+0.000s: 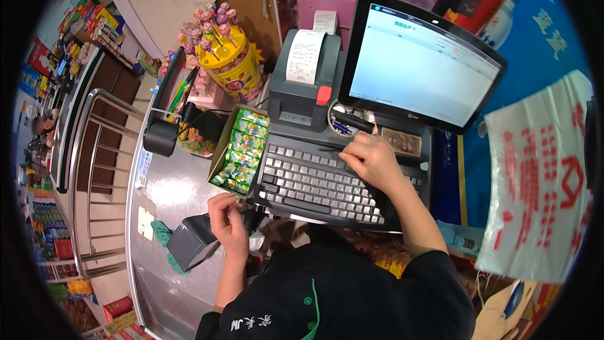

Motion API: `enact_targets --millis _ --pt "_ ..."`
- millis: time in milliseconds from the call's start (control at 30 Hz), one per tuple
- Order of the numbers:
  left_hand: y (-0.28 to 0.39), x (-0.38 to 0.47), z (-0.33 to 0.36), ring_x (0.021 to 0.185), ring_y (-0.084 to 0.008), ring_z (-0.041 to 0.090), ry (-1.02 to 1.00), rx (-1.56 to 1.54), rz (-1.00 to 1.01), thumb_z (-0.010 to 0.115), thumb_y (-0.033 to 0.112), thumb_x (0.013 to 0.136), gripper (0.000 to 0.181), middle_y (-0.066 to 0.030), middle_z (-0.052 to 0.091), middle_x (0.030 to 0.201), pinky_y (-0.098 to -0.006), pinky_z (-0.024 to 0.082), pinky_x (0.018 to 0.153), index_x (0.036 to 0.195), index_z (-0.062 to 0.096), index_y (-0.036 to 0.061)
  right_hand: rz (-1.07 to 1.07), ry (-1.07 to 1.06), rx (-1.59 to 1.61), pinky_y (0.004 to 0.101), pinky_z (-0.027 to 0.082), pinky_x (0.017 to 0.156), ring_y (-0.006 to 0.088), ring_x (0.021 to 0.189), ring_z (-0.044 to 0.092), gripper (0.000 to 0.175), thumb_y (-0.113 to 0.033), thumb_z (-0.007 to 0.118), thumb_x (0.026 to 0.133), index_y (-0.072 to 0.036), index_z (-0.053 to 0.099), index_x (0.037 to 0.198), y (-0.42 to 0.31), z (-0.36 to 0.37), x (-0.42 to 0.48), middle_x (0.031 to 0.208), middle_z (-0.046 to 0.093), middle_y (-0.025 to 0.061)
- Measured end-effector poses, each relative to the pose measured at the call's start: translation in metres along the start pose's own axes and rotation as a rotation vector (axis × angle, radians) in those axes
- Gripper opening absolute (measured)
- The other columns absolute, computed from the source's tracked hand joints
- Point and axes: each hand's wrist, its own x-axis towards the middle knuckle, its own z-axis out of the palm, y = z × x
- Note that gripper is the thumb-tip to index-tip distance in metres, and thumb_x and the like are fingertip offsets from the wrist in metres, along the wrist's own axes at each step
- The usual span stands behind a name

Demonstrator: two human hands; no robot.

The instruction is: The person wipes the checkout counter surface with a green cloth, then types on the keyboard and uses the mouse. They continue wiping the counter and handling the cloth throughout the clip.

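Observation:
My right hand [369,159] hangs over the upper right part of a black keyboard [306,177], its fingers curled. A thin dark stick-like thing [328,149] reaches leftward near those fingertips; whether they grip it is unclear. Just above stands a round container [333,125] with a black marker-like object and pens in it. My left hand [230,219] is left of the keyboard's near corner, fingers loosely bent and apart, with nothing visible in it. Beside it on the metal counter [174,182] stands a dark grey box-shaped device [191,241].
Above the keyboard are a receipt printer [302,97] with a printed paper strip [304,56] and a lit monitor [420,66]. A banknote [401,142] lies right of the pens. A box of green-wrapped sweets [243,146] and a lollipop tub [231,63] stand left. Plastic bags [538,174] hang right.

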Motion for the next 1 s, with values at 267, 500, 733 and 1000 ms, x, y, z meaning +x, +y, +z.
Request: enact_targets --millis 267,500,733,1000 --pt "-0.013 0.017 0.04 0.08 -0.0155 0.053 -0.125 0.076 -0.149 0.047 -0.014 0.087 0.019 -0.0117 0.056 0.102 -0.0252 0.045 0.074 0.097 0.059 -0.0027 -0.037 -0.075 0.017 0.037 0.048 0.061 0.0231 0.073 0.06 0.016 -0.018 0.072 0.081 -0.009 0.063 0.072 0.006 0.014 0.007 0.073 0.056 0.0033" --pt "-0.022 0.038 0.053 0.08 -0.0184 0.055 -0.162 0.114 -0.119 0.049 -0.013 0.085 0.018 -0.0117 0.057 0.098 -0.0273 0.045 0.075 0.095 0.059 -0.0017 -0.011 -0.084 0.026 0.0356 0.047 0.05 0.0231 0.06 0.059 0.017 -0.015 0.072 0.079 -0.009 0.059 0.071 0.0 0.022 0.01 0.065 0.051 0.0033" --pt "-0.037 0.048 0.046 0.08 -0.0192 0.056 -0.194 0.111 -0.135 0.049 -0.013 0.084 0.018 -0.0119 0.058 0.096 -0.0283 0.046 0.074 0.092 0.059 -0.0012 -0.069 -0.081 -0.017 0.0351 0.046 0.05 0.0217 0.06 0.058 0.017 -0.014 0.074 0.078 -0.008 0.059 0.072 -0.004 0.04 0.017 0.066 0.05 0.0037" --pt "-0.051 0.058 0.028 0.084 -0.0153 0.055 -0.266 0.093 -0.14 0.047 -0.01 0.09 0.015 -0.0097 0.055 0.103 -0.0263 0.047 0.076 0.097 0.058 -0.0016 0.054 0.048 0.063 0.0353 0.044 0.051 0.0235 0.06 0.056 0.011 -0.011 0.074 0.077 -0.007 0.065 0.075 -0.012 0.04 0.018 0.065 0.052 0.0047"
